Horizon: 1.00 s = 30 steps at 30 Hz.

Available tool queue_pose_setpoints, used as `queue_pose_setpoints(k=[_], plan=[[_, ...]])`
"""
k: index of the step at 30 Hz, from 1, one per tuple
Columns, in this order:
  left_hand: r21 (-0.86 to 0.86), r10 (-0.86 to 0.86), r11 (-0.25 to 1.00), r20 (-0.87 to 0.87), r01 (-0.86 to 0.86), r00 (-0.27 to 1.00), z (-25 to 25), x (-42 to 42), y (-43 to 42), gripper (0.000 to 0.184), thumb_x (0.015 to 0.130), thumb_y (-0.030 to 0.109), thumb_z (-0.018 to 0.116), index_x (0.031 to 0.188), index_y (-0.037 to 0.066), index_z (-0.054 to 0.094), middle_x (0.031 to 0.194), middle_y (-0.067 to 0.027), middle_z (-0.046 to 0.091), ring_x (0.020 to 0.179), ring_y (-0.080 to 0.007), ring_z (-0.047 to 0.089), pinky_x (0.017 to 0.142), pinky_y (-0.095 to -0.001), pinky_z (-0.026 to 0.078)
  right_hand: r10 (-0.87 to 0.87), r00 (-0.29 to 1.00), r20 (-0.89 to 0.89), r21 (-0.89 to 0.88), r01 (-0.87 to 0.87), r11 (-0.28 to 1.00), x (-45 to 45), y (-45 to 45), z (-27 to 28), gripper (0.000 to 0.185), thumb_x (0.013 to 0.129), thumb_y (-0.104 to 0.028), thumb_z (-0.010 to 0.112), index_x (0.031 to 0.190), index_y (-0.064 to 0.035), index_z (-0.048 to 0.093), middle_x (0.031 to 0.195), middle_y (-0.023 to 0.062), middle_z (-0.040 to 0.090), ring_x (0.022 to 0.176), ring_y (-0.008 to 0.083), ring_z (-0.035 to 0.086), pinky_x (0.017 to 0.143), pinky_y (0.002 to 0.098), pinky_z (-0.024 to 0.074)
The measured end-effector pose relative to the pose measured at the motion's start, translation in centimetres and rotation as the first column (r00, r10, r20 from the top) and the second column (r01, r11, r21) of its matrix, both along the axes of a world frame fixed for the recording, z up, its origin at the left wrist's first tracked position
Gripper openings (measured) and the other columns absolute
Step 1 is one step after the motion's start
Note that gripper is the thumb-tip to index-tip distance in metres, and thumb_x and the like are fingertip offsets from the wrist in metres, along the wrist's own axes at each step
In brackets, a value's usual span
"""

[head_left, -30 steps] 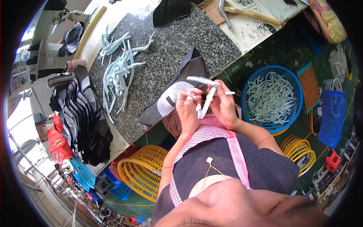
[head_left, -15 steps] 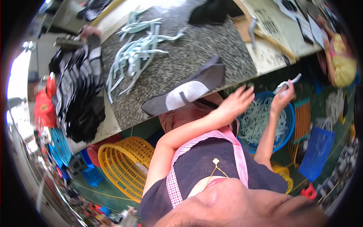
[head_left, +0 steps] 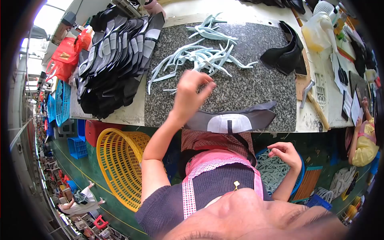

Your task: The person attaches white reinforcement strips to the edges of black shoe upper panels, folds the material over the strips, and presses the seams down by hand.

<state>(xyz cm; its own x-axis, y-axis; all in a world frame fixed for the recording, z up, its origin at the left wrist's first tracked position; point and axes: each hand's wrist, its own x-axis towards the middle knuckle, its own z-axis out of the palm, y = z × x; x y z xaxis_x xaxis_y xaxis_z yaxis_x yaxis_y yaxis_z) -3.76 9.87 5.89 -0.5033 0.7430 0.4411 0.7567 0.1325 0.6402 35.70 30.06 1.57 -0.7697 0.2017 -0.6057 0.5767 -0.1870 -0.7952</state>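
On the speckled stone slab, my left hand is at the near edge of a pile of pale blue strips. Its thumb and index finger are bent and a little apart, with nothing visible between them. My right hand is over a blue round basket of similar strips, its fingers loosely curled and apart, with nothing visible in them. A dark grey fabric piece with a light grey patch lies along the slab's near edge, in front of my body.
Stacked dark and grey pieces stand at the left. Black curved pieces, a metal tool and a wooden stick are at the right. A yellow basket is below the table. Another person is at the far right.
The white strip that my right hand held is out of that hand. My right hand is lower, and my left hand has moved across to the strip pile. The view has turned.
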Motion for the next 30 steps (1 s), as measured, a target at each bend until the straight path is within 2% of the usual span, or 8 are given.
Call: queue_pose_setpoints(k=[4,7,11,16,20,23,26,30], plan=[[-0.255,0.332,0.909,-0.032,-0.329,0.943,-0.5,-5.2,-0.6,0.055,0.083,0.038,0.086,0.112,0.000,0.060,0.109,-0.0125,0.061,0.100,-0.0288,0.059,0.090,-0.0404,0.048,0.386,0.905,-0.179,0.265,-0.333,0.905,-7.9,2.2,7.2,0.027,0.090,-0.011,0.076,0.116,-0.0011,0.075,0.085,0.0089,0.078,0.079,0.0125,0.074,0.075,0.0284,0.0580],[-0.261,0.113,0.964,0.208,-0.056,0.972,-3.2,-5.6,-0.8,0.037,0.088,0.019,0.078,0.116,-0.002,0.064,0.104,-0.0186,0.067,0.098,-0.0340,0.065,0.089,-0.0444,0.052,0.573,0.768,-0.287,0.495,-0.393,0.775,-15.4,2.8,9.4,0.025,0.089,-0.010,0.077,0.113,-0.0020,0.076,0.094,0.0098,0.078,0.079,0.0129,0.073,0.073,0.0287,0.0573],[-0.190,-0.040,0.982,-0.100,0.021,0.994,-4.1,-1.7,0.0,0.033,0.088,0.005,0.070,0.120,0.003,0.065,0.104,-0.0132,0.069,0.101,-0.0326,0.066,0.086,-0.0428,0.051,0.472,0.793,-0.384,0.506,-0.246,0.826,-26.2,2.4,9.8,0.022,0.092,-0.009,0.072,0.113,-0.0020,0.075,0.089,0.0099,0.076,0.079,0.0150,0.072,0.073,0.0310,0.0565],[-0.248,-0.034,0.969,-0.196,-0.016,0.980,-5.7,-1.2,0.2,0.035,0.086,0.007,0.069,0.121,0.007,0.064,0.100,-0.0091,0.065,0.101,-0.0287,0.063,0.081,-0.0435,0.047,0.641,0.622,-0.451,0.827,0.021,0.562,-41.7,0.4,6.0,0.020,0.096,-0.016,0.069,0.109,-0.0005,0.073,0.096,0.0152,0.073,0.086,0.0289,0.071,0.081,0.0398,0.0568],[-0.240,-0.037,0.971,-0.210,-0.015,0.977,-5.9,-1.2,-0.2,0.037,0.086,0.006,0.069,0.123,0.007,0.063,0.099,-0.0093,0.064,0.099,-0.0282,0.063,0.082,-0.0432,0.048,0.804,0.534,-0.261,0.965,0.122,0.233,-48.8,-2.8,0.9,0.019,0.095,-0.014,0.070,0.111,-0.0056,0.075,0.105,0.0124,0.071,0.116,0.0316,0.064,0.101,0.0476,0.0511],[-0.236,-0.046,0.972,-0.248,-0.014,0.968,-5.1,-2.2,-1.1,0.039,0.086,0.005,0.067,0.124,0.010,0.064,0.098,-0.0079,0.064,0.097,-0.0268,0.063,0.082,-0.0426,0.049,0.811,0.569,-0.138,0.930,-0.207,0.304,-51.1,-1.9,3.1,0.014,0.093,-0.014,0.074,0.105,-0.0070,0.077,0.109,0.0117,0.073,0.115,0.0287,0.066,0.102,0.0469,0.0514],[-0.291,-0.067,0.956,-0.279,-0.018,0.958,-4.3,-5.4,-2.8,0.045,0.086,0.001,0.062,0.128,0.013,0.064,0.100,-0.0083,0.062,0.095,-0.0256,0.061,0.082,-0.0426,0.046,0.369,0.697,-0.615,0.528,0.017,0.849,-50.7,0.4,7.7,0.016,0.095,-0.018,0.074,0.108,-0.0092,0.078,0.100,0.0060,0.079,0.095,0.0144,0.072,0.093,0.0349,0.0579],[-0.253,0.154,0.932,-0.373,-0.260,0.915,-1.5,-11.2,-4.6,0.052,0.085,-0.008,0.061,0.133,0.012,0.068,0.102,-0.0080,0.065,0.103,-0.0249,0.061,0.087,-0.0430,0.047,0.185,0.543,-0.819,0.412,0.332,0.848,-46.4,3.9,13.4,0.026,0.099,-0.020,0.072,0.119,-0.0035,0.073,0.097,0.0095,0.077,0.094,0.0153,0.075,0.088,0.0288,0.0600]])
